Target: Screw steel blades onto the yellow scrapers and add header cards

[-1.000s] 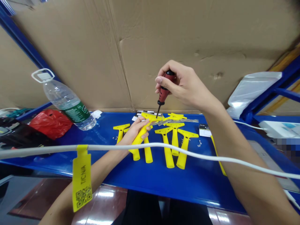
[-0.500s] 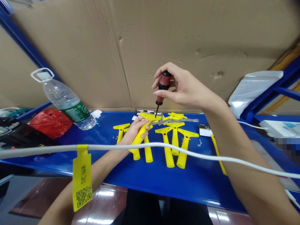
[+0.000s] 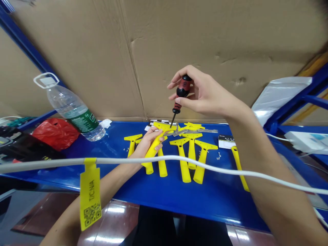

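My left hand (image 3: 150, 140) is closed round a yellow scraper handle (image 3: 153, 149), whose wide head points away from me. Above it, my right hand (image 3: 193, 89) holds a red and black screwdriver (image 3: 182, 89) by its grip. The screwdriver's tip meets the right part of that head. Several more yellow handles (image 3: 182, 164) lie on the blue table (image 3: 217, 194) around it. Flat metal pieces (image 3: 207, 131) rest behind them. Small screws (image 3: 218, 156) lie to the right of the handles, and others are at the left.
A large water bottle (image 3: 77, 111) and a red plastic bag (image 3: 56, 134) stand at the left. A white cable (image 3: 169, 158) with a yellow tag (image 3: 90, 198) crosses in front of my arms. Cardboard (image 3: 205, 34) walls the back. A white power strip (image 3: 307, 141) is at the right.
My right hand has risen slightly, and the screwdriver's grip has shifted up and to the right and turned. My left hand and the handle in it are almost where they were.
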Available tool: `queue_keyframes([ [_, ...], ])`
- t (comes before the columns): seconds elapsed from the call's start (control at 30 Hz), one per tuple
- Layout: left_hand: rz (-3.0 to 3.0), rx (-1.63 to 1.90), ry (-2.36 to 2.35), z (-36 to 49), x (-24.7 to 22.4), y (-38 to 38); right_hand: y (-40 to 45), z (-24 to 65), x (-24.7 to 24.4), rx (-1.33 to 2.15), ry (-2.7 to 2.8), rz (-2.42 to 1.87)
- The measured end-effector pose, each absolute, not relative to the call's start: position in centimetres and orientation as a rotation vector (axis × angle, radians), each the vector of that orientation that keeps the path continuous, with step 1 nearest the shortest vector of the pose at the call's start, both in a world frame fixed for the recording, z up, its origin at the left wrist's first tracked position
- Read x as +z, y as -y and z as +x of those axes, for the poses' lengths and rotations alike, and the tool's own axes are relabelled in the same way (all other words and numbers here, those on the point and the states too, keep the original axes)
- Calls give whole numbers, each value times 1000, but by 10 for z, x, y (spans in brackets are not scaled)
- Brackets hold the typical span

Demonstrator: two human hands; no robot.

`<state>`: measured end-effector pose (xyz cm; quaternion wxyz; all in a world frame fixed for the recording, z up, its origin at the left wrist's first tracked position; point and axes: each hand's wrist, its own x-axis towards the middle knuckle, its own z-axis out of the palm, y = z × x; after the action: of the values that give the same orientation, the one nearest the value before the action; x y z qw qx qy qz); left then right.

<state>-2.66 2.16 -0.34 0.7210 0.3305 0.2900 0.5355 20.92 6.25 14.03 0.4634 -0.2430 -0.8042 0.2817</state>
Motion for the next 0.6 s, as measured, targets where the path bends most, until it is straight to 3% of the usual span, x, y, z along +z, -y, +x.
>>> queue_keyframes([
  [0.23,761,1192,-643,-26,-2,-20,-69,210,136,534,1994,-664],
  [0.47,753,1179,-655,-28,-5,-22,-70,213,137,666,2034,-620],
  [0.6,766,1188,-669,-27,-2,-20,-76,215,136,431,2032,-680],
])
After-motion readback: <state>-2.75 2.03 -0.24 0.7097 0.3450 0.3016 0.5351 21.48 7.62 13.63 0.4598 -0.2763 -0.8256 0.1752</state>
